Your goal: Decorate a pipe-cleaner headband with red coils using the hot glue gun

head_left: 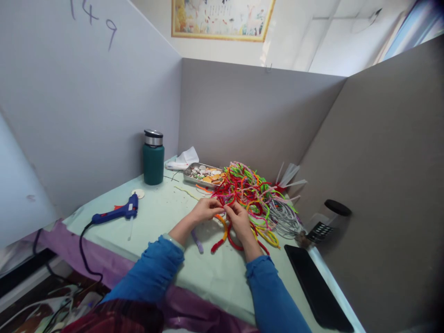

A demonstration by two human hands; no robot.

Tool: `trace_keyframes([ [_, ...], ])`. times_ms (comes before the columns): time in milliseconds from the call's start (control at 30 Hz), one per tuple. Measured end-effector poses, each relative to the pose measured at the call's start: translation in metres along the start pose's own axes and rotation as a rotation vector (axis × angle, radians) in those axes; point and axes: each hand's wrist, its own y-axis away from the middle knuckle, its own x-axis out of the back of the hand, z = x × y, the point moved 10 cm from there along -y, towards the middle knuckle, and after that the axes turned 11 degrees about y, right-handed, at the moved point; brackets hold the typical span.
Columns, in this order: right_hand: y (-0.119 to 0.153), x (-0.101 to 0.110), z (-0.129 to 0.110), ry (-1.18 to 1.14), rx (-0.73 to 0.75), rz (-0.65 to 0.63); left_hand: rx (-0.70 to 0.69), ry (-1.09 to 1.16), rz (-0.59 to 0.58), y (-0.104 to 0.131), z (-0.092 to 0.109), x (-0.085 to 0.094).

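Observation:
My left hand (pixel 207 210) and my right hand (pixel 239 222) meet over the table, fingertips pinched close together. Between them is a thin red pipe cleaner (pixel 222 201), gripped by both; its ends are lost against the pile behind. Under my hands lie an orange and yellow pipe cleaner piece with a red tip (pixel 218 245) and a curved red strand (pixel 233 241). A short lilac piece (pixel 197 241) rests below my left wrist. Just beyond my fingers spreads a tangled heap of pipe cleaners (pixel 248 182) in red, pink, green and orange.
A metal tray (pixel 189 179) of small pieces sits behind the heap, near a green bottle (pixel 153 162). At left lies a blue glue gun (pixel 118 212) with its cord over the edge. Grey wires (pixel 282 215) and a black flat object (pixel 315 286) are at right. Grey partitions surround the table.

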Motion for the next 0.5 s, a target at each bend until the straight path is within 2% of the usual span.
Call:
trace_keyframes([
  [267, -0.001, 0.003, 0.003, 0.033, 0.034, 0.030, -0.042, -0.082, 0.076, 0.000, 0.005, 0.006],
  [367, -0.002, 0.004, 0.005, 0.049, 0.025, 0.048, 0.020, 0.046, 0.066, -0.001, -0.003, 0.005],
  [500, -0.002, 0.004, 0.005, 0.046, 0.026, 0.063, 0.134, 0.276, -0.038, -0.001, -0.016, -0.006],
])
